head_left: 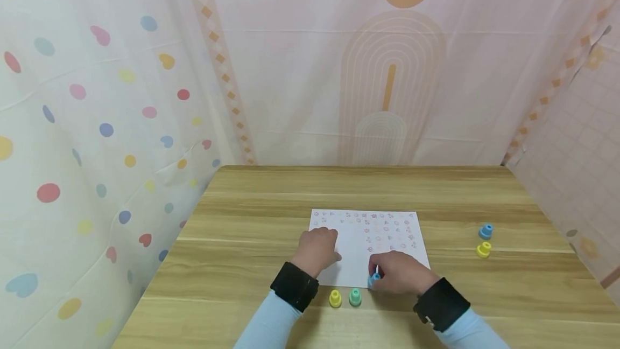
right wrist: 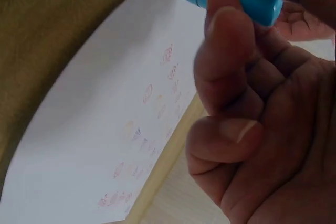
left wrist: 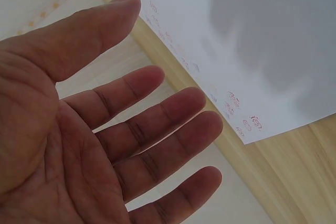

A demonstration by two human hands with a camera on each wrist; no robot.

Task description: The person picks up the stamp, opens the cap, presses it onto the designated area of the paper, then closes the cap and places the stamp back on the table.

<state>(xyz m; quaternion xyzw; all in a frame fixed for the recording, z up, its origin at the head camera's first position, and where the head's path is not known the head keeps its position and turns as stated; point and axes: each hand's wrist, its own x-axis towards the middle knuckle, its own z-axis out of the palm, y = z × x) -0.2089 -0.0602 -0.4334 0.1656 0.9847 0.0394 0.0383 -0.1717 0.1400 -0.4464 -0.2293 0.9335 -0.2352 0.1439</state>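
A white sheet of paper [head_left: 350, 263] lies on the table, with small stamped prints in rows along its far side and down its right part. My right hand [head_left: 401, 272] pinches a small blue stamp [head_left: 373, 279] at the sheet's near edge; in the right wrist view the blue stamp [right wrist: 263, 7] sits between thumb and fingertips. Over the left part of the sheet is my left hand [head_left: 316, 251], holding nothing. Its fingers [left wrist: 173, 153] are spread and loosely extended in the left wrist view, their shadow falling on the paper.
A yellow stamp [head_left: 335, 299] and a green stamp [head_left: 355, 297] stand just in front of the sheet. Farther right on the wooden table [head_left: 232, 263] are another blue stamp [head_left: 486, 231] and another yellow one [head_left: 483, 250]. Patterned curtains [head_left: 290, 69] hang around the table.
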